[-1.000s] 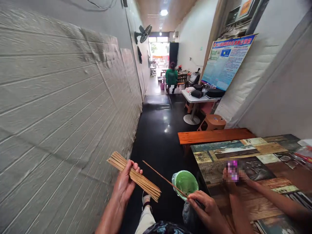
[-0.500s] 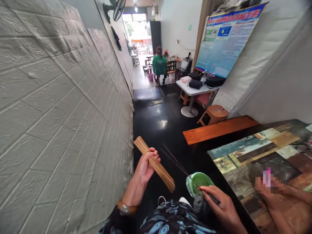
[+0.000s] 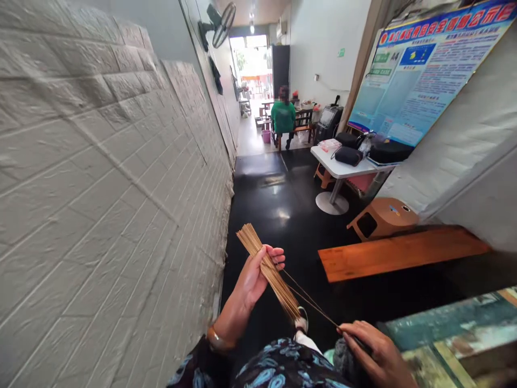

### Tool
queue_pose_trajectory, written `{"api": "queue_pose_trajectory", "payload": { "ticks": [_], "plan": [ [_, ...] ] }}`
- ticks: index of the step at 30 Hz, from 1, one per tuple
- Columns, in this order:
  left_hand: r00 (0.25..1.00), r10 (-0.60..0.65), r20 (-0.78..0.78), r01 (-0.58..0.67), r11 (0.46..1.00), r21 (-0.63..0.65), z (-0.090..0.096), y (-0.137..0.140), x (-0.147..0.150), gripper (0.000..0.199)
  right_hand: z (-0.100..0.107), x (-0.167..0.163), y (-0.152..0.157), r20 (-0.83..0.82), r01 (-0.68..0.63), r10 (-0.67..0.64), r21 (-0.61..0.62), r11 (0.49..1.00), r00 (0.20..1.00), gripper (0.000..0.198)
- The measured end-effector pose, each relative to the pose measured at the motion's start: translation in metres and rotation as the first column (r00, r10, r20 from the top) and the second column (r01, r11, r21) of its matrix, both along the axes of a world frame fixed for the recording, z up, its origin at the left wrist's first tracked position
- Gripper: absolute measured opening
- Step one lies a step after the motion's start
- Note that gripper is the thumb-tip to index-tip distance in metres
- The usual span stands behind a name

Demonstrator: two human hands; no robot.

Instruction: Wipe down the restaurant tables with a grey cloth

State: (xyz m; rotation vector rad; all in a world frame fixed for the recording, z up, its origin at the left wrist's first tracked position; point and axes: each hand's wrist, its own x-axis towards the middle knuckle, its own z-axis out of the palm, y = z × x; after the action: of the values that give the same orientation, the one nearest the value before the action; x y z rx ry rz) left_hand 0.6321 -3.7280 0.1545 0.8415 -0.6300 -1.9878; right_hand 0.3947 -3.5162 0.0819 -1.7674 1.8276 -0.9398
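My left hand (image 3: 255,276) is closed around a bundle of thin bamboo sticks (image 3: 278,285), thumb across the top, over the dark floor. The bundle slants from upper left to lower right. At lower right, my right hand (image 3: 374,347) pinches the near ends of a few thin dark sticks (image 3: 309,302), whose far ends reach to the bundle beside my left fingers. A dark object lies along my right fingers, and I cannot make out its kind. Under that hand shows a grey fuzzy wad (image 3: 345,355). Only a sliver of a pale green container (image 3: 329,355) is visible.
A patterned table (image 3: 440,328) stands at right, an orange wooden bench (image 3: 399,253) before it. Beyond are a brown plastic stool (image 3: 383,215) and a white table (image 3: 339,170) with black bags. A brick-patterned wall (image 3: 121,215) runs along the left. A person in green (image 3: 283,117) sits far ahead.
The view has turned right and shifted, so another person's hands and most of the green container have left the picture. The thin sticks at my right hand now reach to the bundle.
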Motion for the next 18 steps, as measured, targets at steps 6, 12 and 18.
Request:
{"api": "queue_pose_trajectory", "payload": {
  "ticks": [6, 12, 18],
  "plan": [
    [0.997, 0.063, 0.04, -0.061, 0.996, -0.067, 0.011, -0.081, -0.084, 0.027, 0.026, -0.084, -0.106, -0.036, -0.017, 0.019, 0.046, 0.999, 0.999, 0.025],
    [0.983, 0.08, 0.163, -0.056, 0.988, -0.145, 0.012, -0.157, -0.16, 0.036, 0.035, -0.137, -0.172, -0.08, 0.023, -0.019, 0.043, 0.999, 0.997, 0.024],
    [0.974, 0.047, 0.222, -0.018, 0.991, -0.132, -0.004, -0.239, -0.229, 0.039, 0.017, -0.17, -0.228, -0.109, 0.069, -0.071, -0.024, 0.997, 0.991, 0.022]
  ]
}}
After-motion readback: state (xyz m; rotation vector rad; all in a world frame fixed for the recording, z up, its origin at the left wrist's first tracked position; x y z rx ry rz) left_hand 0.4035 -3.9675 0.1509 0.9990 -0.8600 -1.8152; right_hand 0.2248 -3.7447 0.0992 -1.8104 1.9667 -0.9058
